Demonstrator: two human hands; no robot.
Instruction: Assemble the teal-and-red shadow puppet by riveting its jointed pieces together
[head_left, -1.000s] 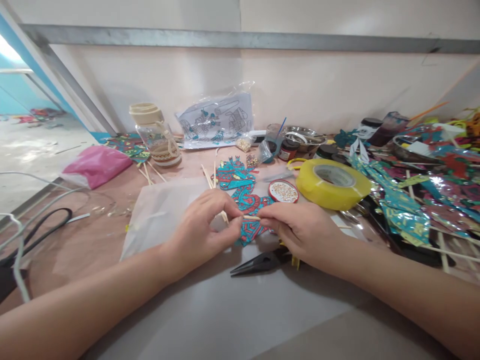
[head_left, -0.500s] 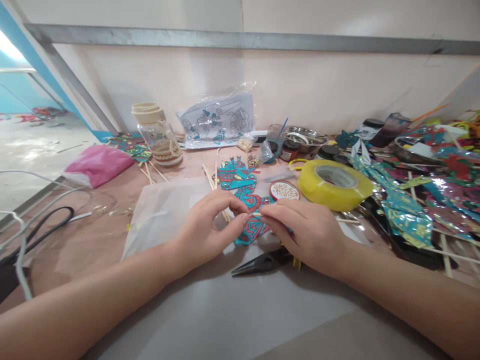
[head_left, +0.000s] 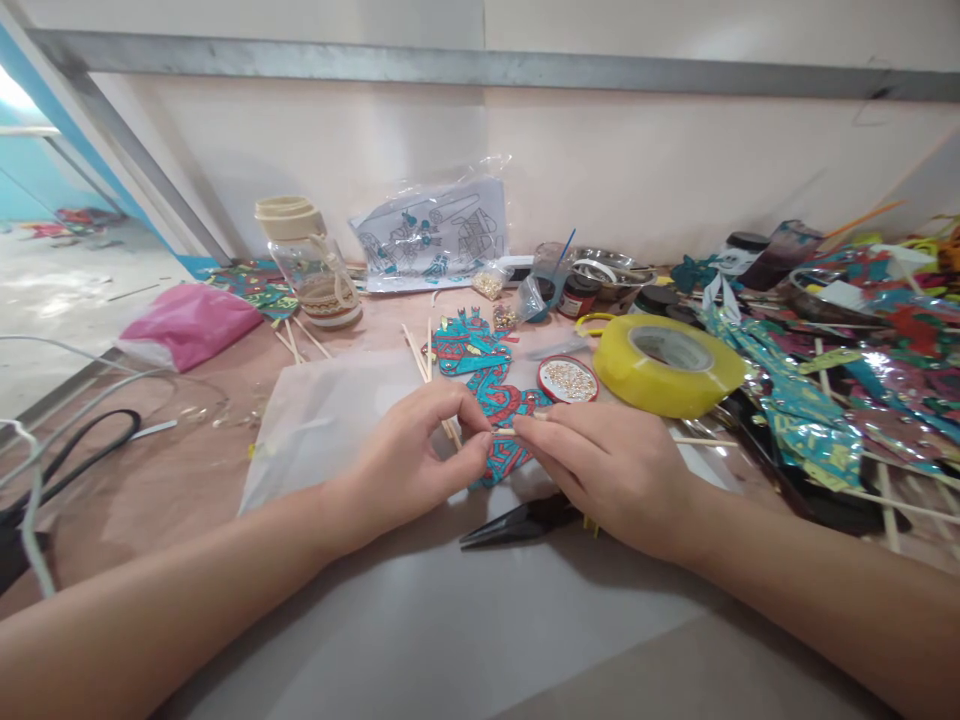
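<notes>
Between my two hands runs a thin wooden stick [head_left: 504, 432]. My right hand [head_left: 619, 470] is closed round it, and its other end appears to come out past the hand on the right. At the stick's left tip, the thumb and forefinger of my left hand [head_left: 420, 445] pinch together; any smaller piece there is too small to make out. Under the fingers lies a teal and red patterned cut-out figure [head_left: 487, 390]. Dark-jawed pliers [head_left: 517, 522] lie just below my right hand, their handles partly hidden by it. A round red-rimmed dish of small beads [head_left: 568, 380] sits beyond my right hand.
A yellow tape roll [head_left: 667, 365] stands right of the dish. Shiny cut-outs and sticks [head_left: 802, 420] crowd the right side. At the back are a bottle [head_left: 311, 265], bagged line drawings [head_left: 431, 235] and jars [head_left: 579, 297]. Cables [head_left: 34, 490] and a pink bag [head_left: 191, 325] lie left.
The stick's tip now reaches my left fingertips, where a small gap showed before. My right hand has shifted slightly left. The whole view has moved a little.
</notes>
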